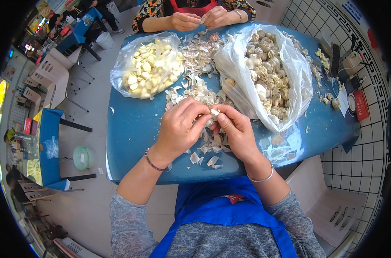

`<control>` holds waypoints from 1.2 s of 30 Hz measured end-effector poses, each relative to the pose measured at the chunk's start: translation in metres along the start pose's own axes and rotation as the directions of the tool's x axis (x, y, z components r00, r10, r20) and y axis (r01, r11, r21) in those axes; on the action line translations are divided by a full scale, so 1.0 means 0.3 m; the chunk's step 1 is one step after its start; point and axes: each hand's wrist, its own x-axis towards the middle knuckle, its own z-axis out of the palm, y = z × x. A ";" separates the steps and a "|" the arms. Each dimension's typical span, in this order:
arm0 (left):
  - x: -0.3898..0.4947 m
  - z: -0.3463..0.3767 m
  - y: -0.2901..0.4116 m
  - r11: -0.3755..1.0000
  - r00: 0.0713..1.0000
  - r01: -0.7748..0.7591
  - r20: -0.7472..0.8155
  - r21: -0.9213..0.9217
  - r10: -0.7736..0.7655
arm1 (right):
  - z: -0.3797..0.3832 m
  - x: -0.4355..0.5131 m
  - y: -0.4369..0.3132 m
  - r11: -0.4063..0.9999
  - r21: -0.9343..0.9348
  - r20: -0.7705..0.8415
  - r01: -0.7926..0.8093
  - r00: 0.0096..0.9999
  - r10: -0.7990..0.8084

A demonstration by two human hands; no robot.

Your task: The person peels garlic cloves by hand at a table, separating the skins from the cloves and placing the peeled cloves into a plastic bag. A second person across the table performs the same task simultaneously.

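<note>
A garlic clove point(215, 113) is pinched between the fingertips of both my hands, above a heap of garlic skins point(198, 90) on the blue table point(131, 142). My left hand point(185, 124) grips its left side; my right hand point(233, 125) holds its right side. At the back left lies a clear plastic bag point(118, 71) of peeled garlic cloves point(147, 72). To the right of the heap, a white plastic bag point(298, 71) stands wide open with unpeeled garlic bulbs point(266, 71) inside.
Across the table, a person's two hands point(200, 19) hold a small piece. Loose cloves, a bulb point(336, 103), a phone point(334, 59) and a red box point(360, 104) lie near the tiled wall. A chair point(331, 206) stands at the lower right.
</note>
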 end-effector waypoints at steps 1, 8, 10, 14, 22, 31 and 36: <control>0.000 0.000 0.001 1.000 1.000 0.000 0.000 0.001 0.000 | 0.002 0.000 0.001 1.000 -0.028 -0.014 -0.003 1.000 0.002; -0.004 0.002 0.008 1.000 0.999 0.016 0.036 0.014 -0.017 | 0.008 0.000 -0.009 0.977 -0.195 -0.026 0.085 0.995 -0.092; -0.006 0.003 0.011 0.999 0.998 0.036 0.047 -0.011 -0.035 | 0.007 0.000 -0.012 0.971 -0.225 -0.025 0.079 0.996 -0.087; -0.005 0.011 0.011 1.000 1.000 0.018 0.009 -0.008 -0.018 | 0.014 0.003 -0.009 0.988 -0.144 -0.017 0.062 0.998 -0.065; -0.013 0.027 0.022 0.986 0.987 -0.161 0.019 0.038 0.160 | -0.008 0.023 -0.004 0.936 0.338 -0.021 -0.097 0.994 0.111; 0.008 -0.016 0.006 0.986 0.986 0.156 0.065 -0.064 -0.152 | -0.008 0.019 -0.004 0.948 0.309 -0.055 -0.079 0.993 0.100; 0.000 -0.010 0.012 0.772 0.880 0.472 0.173 -0.426 -0.442 | 0.011 0.012 -0.004 1.000 -0.023 -0.066 0.004 0.998 -0.006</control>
